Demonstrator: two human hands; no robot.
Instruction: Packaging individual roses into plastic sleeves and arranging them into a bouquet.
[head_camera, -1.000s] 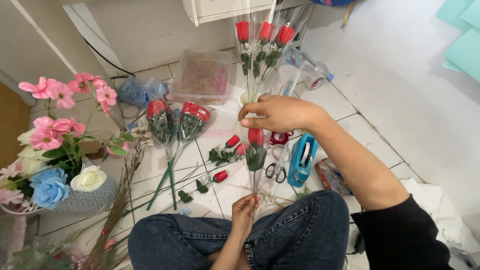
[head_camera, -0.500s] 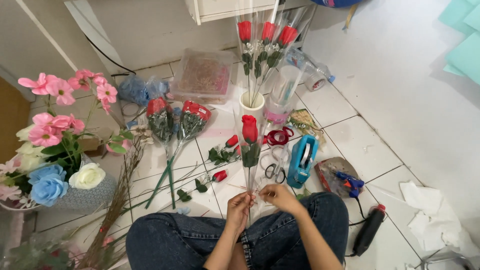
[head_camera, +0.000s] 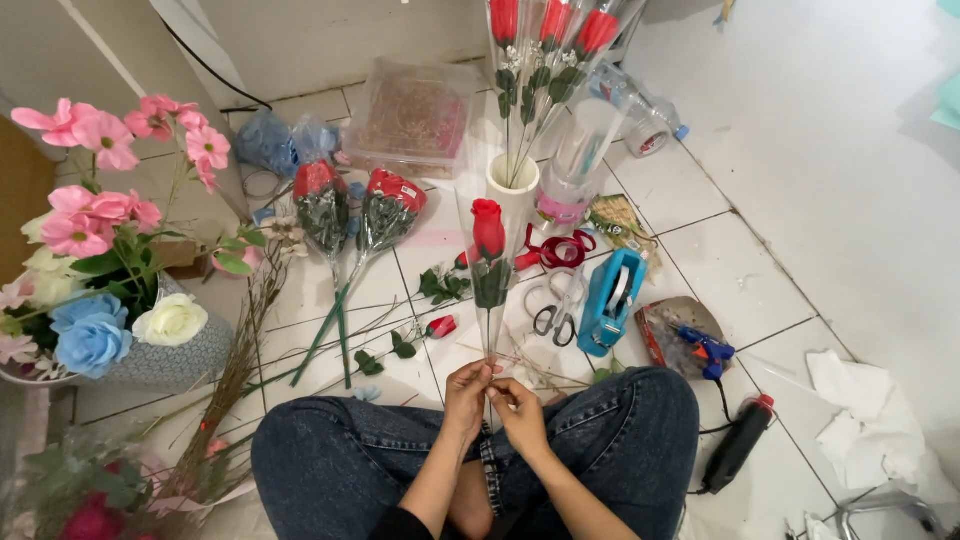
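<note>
I sit cross-legged on the tiled floor. A single red rose in a clear plastic sleeve stands upright in front of my knees. My left hand pinches the bottom of its stem. My right hand grips the same stem end just beside it, fingers touching the left hand. A white vase behind it carries three more sleeved red roses.
Two wrapped roses lie on the tiles at left. Scissors, a blue tape dispenser, red ribbon and a glue gun lie at right. A clear plastic box sits behind. A basket of pink, blue and white flowers stands far left.
My right hand has drawn back from the top of the sleeved rose down to the stem end, joining the left hand there. The rose stays upright.
</note>
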